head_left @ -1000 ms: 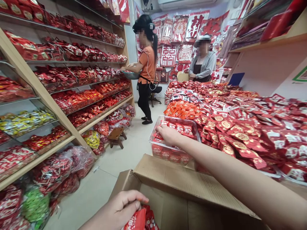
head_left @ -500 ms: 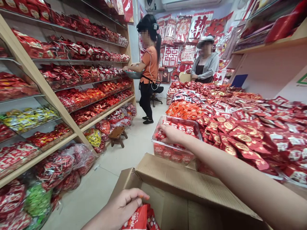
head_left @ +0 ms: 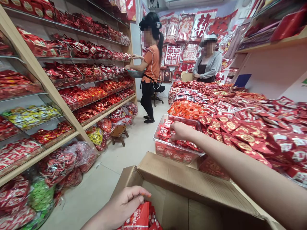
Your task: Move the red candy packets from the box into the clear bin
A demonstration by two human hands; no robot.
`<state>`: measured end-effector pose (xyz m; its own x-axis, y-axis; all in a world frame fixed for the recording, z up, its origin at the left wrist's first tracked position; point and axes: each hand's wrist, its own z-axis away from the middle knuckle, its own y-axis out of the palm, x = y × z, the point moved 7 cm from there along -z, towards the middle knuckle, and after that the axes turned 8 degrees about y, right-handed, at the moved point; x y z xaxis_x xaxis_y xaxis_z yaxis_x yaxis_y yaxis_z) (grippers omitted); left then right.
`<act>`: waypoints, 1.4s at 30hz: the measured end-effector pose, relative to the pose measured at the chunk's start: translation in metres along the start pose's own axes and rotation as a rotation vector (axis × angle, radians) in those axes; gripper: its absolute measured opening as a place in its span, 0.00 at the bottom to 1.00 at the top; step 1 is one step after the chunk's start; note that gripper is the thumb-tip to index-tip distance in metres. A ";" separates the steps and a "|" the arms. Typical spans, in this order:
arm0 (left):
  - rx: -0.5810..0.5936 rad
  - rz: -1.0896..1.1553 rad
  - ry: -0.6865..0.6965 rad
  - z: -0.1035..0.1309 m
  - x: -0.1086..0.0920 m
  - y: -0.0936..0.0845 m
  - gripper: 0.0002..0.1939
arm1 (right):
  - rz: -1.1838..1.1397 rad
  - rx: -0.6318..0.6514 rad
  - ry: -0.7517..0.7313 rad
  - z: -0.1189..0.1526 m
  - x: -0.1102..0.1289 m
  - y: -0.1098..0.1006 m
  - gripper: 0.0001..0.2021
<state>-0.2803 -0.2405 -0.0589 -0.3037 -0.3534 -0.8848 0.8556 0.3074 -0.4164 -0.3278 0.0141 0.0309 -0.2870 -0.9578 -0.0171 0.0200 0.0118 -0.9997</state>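
Observation:
My left hand (head_left: 130, 203) is closed around several red packets (head_left: 140, 217) over the near left side of an open cardboard box (head_left: 177, 169). Above a clear plastic bin (head_left: 178, 156) of red packets, my right hand (head_left: 181, 131) reaches in from the right with its fingers bent down onto the contents. A red and white packet (head_left: 167, 124) lies beside its fingertips. The undersides of the right fingers are hidden, so whether they hold a packet does not show. The bin stands just beyond the box's far flap.
Heaps of red packets (head_left: 242, 127) cover the display at right. Stocked shelves (head_left: 64, 149) line the left, with filled bags (head_left: 59, 163) below and a wooden stool (head_left: 118, 132) nearby. Two people, one in orange (head_left: 152, 64) and one in grey (head_left: 213, 64), stand farther back.
My right hand has shifted slightly right and back over the bin, uncovering packets at its left side. The person in orange has raised one hand toward the shelf. My left hand still holds its packets.

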 end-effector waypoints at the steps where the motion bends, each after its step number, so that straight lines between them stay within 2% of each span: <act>1: -0.002 -0.004 -0.001 0.000 0.000 0.000 0.15 | 0.024 -0.009 0.015 0.004 -0.002 0.003 0.21; 3: -0.002 -0.012 -0.002 0.001 0.001 0.000 0.15 | 0.066 -0.031 0.021 0.010 -0.001 0.009 0.22; 7: -0.055 -0.018 0.030 0.000 -0.004 -0.007 0.15 | 0.102 -0.038 0.001 0.014 0.004 0.019 0.14; 9: -0.111 -0.003 0.093 -0.005 -0.016 -0.015 0.15 | 0.103 -0.039 0.005 0.012 0.003 0.020 0.14; 12: -0.138 0.029 0.244 -0.020 -0.047 -0.024 0.14 | 0.096 -0.040 0.018 0.011 -0.002 0.020 0.10; 14: -0.125 0.039 0.297 -0.031 -0.063 -0.023 0.14 | 0.088 -0.045 0.010 0.012 -0.003 0.020 0.08; 16: -0.106 0.053 0.293 -0.040 -0.069 -0.017 0.14 | 0.077 -0.057 -0.011 0.015 -0.002 0.020 0.07; 21: -0.021 0.172 0.220 -0.046 -0.055 0.013 0.14 | 0.029 -0.070 -0.075 0.018 0.003 0.019 0.07; 24: -0.003 0.182 0.192 -0.045 -0.045 0.022 0.14 | -0.017 -0.058 -0.092 0.015 0.001 0.015 0.06; 30: -0.058 0.163 0.122 -0.046 -0.024 0.019 0.14 | -0.128 -0.153 -0.086 0.005 0.002 -0.001 0.11; 35: -0.074 0.236 0.106 -0.051 -0.007 0.016 0.15 | -0.163 -0.192 -0.123 -0.001 0.016 0.005 0.13; 42: -0.085 0.144 0.132 -0.049 -0.010 0.013 0.14 | -0.174 -0.214 -0.071 -0.007 0.021 0.007 0.10</act>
<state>-0.2864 -0.1900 -0.0661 -0.2380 -0.1828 -0.9539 0.8573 0.4220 -0.2948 -0.3407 -0.0036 0.0233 -0.2007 -0.9682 0.1491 -0.2284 -0.1018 -0.9682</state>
